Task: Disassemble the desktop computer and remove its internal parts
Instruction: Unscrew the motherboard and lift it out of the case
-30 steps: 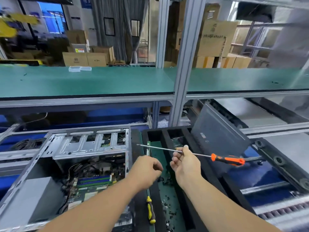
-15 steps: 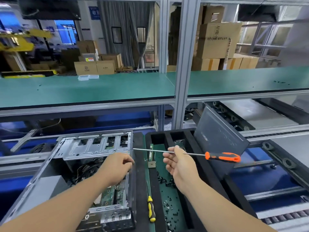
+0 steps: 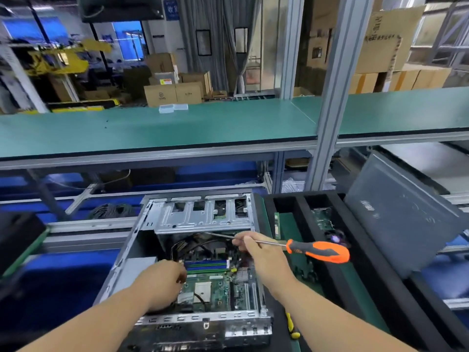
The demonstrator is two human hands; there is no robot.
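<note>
From the head view, the open grey sheet-metal desktop computer case [image 3: 177, 250] lies on its side at the near edge, its green motherboard [image 3: 215, 283] exposed. The left hand [image 3: 162, 283] reaches inside beside the blue memory slots — whether its fingers are closed cannot be told. The right hand [image 3: 264, 257] pinches the thin steel shaft of the orange-handled long screwdriver [image 3: 317, 251] — tip over the case.

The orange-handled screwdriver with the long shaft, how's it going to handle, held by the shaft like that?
The screwdriver is pinched on its thin metal shaft by the right hand, with the thick handle sticking out past the fingers, so it will probably feel handle-heavy and want to dip that way. The bare shaft looks smooth, so likely slippery. It looks stiff, not floppy.
</note>
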